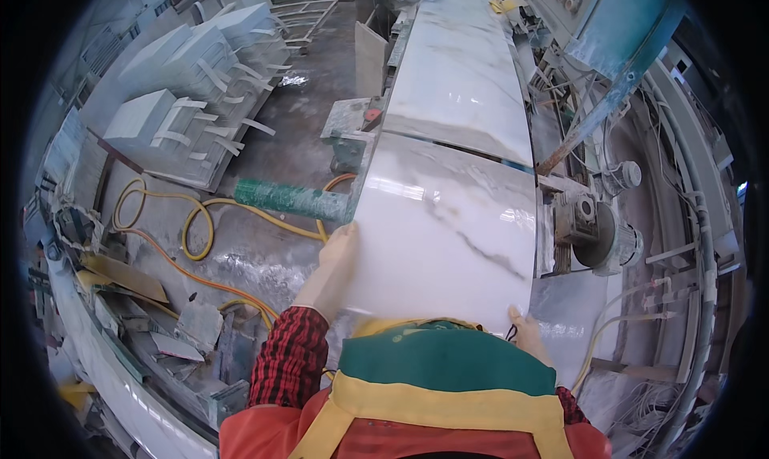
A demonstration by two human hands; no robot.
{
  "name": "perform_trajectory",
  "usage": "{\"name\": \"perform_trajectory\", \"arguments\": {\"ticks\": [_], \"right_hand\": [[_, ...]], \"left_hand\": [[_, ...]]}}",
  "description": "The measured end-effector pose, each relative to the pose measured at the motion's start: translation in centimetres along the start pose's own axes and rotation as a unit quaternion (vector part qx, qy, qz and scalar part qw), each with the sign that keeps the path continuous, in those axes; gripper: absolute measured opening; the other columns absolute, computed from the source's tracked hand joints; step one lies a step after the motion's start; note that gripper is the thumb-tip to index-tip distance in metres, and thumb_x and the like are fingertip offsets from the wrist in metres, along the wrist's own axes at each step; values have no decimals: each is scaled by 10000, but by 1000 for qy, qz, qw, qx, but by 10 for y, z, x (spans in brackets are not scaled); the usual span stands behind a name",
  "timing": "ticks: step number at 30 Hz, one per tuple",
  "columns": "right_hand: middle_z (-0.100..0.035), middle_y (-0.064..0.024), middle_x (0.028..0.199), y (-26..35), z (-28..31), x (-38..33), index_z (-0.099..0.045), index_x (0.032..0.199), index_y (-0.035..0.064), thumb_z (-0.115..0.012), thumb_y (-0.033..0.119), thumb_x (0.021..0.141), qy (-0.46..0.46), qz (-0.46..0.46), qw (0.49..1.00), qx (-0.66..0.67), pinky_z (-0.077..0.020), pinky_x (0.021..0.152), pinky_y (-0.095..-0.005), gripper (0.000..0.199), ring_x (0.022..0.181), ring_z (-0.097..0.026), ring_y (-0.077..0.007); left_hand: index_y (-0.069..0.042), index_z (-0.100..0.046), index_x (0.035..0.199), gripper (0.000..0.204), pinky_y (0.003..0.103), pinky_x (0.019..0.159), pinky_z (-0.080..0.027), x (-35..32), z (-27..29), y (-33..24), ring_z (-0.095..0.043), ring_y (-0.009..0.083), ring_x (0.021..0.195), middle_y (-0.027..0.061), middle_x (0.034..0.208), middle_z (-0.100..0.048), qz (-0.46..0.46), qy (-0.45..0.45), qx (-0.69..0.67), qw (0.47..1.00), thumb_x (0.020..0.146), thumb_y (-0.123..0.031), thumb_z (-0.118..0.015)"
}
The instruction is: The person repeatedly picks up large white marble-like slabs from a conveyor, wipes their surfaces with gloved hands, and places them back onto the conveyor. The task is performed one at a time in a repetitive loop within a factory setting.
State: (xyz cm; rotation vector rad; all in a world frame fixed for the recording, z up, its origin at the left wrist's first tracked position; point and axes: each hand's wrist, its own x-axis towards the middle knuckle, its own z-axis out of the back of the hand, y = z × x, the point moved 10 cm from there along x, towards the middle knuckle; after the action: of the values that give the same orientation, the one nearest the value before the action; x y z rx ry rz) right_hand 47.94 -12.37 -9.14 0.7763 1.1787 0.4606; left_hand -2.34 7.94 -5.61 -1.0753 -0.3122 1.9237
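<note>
A polished white marble slab (440, 235) with grey-brown veins lies in front of me, its near edge close to my green and yellow apron (448, 355). My left hand (337, 260) is closed on the slab's left edge, most of its fingers hidden from sight. At the near right corner my right hand (529, 336) grips the slab, the thumb at the edge. Something small and dark shows beside that hand, too small to name. Beyond a narrow gap, a second veined marble slab (460, 82) lies on the same line.
A green roller (292, 199) juts out on the left, above yellow hoses (210, 203) on the wet floor. Strapped stacks of slabs (188, 130) stand far left, broken stone pieces (200, 324) nearer. A motor (617, 247) and a blue-green machine housing (621, 34) flank the right side.
</note>
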Motion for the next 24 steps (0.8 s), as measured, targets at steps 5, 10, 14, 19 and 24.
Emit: {"name": "perform_trajectory", "arguments": {"ticks": [5, 10, 14, 19, 24], "right_hand": [[-694, -100, 1236, 58, -19, -24, -576, 1418, 22, -744, 433, 974, 33, 13, 999, 20, -576, 867, -423, 628, 1091, -691, -228], [-681, -129, 1299, 27, -5, 9, -557, 1438, -4, -695, 421, 1016, 51, 68, 995, -52, -568, 953, -426, 615, 1173, -674, -244], [-661, -150, 1351, 39, -14, 6, -546, 1453, -16, -680, 392, 1030, 74, 27, 996, 43, -549, 1017, -412, 603, 1210, -665, -264], [-629, -221, 1348, 91, -15, -21, -528, 1481, -11, -724, 263, 992, 68, 222, 936, -265, -531, 1043, -393, 594, 1232, -652, -348], [-601, -274, 1327, 116, -27, -33, -514, 1498, 0, -749, 192, 953, 71, 206, 927, -305, -526, 1040, -412, 624, 1228, -630, -422]], "left_hand": [[-161, -576, 1497, 702, 421, 1201, -368, 9, -1, -10, -519, 348, 1431, 136, 1531, -578, 7, -29, -14, 999, 1058, -635, -300], [-148, -598, 1466, 688, 419, 1168, -402, 10, -1, -11, -568, 358, 1380, 153, 1461, -632, 19, -36, -14, 999, 1050, -638, -351], [-144, -606, 1453, 695, 422, 1166, -403, 26, -9, 1, -571, 364, 1376, 149, 1452, -640, 31, -39, -35, 998, 1043, -649, -360], [-154, -603, 1465, 689, 424, 1184, -385, 25, -9, -8, -561, 385, 1383, 142, 1468, -634, 54, -47, -16, 997, 1043, -641, -361], [-161, -606, 1473, 687, 438, 1187, -383, 34, -17, 5, -556, 385, 1395, 150, 1479, -628, 76, -48, -71, 993, 1032, -638, -379]]}}
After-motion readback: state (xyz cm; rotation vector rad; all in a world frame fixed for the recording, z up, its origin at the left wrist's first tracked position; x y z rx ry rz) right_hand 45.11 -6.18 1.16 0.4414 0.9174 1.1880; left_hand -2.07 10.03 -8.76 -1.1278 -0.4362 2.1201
